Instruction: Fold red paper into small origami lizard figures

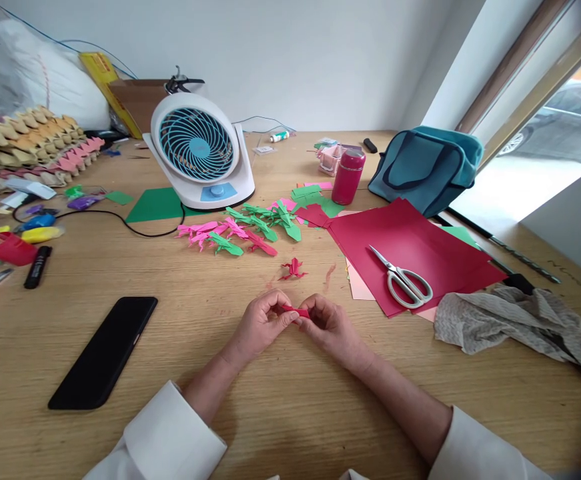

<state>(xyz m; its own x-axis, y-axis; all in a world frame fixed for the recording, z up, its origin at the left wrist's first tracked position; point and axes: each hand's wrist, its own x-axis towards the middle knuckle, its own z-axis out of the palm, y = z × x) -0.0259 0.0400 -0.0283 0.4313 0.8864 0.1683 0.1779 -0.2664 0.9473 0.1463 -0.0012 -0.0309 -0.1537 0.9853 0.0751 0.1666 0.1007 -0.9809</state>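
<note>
see a bulging white sack (pixel 53 77) at the far left, but cannot make out its contents. next find a brown cardboard box (pixel 137 100) behind the fan (pixel 197 140), again without a view inside. nearer on the left, note a black phone (pixel 104 353) lying flat. in the middle, see green and pink folded paper figures (pixel 243 227) heaped in front of the fan. with the left hand (pixel 265 323), pinch one end of a small red folded paper (pixel 297 312), over the near middle of the table (pixel 270 413); with the right hand (pixel 331 328), pinch its other end, both thumbs nearly meeting. just beyond, note a red paper figure (pixel 294 269) on the wood. farther right, see a pink basket (pixel 329 161) with small items in it, too blurred to name, and beside it a capped red flask (pixel 349 177), upright. nearer, find scissors (pixel 393 269) on stacked red sheets (pixel 360 240). at far right, see a blue bag (pixel 423 160), but cannot tell its contents; nearer, a crumpled grey cloth (pixel 515 327).
</note>
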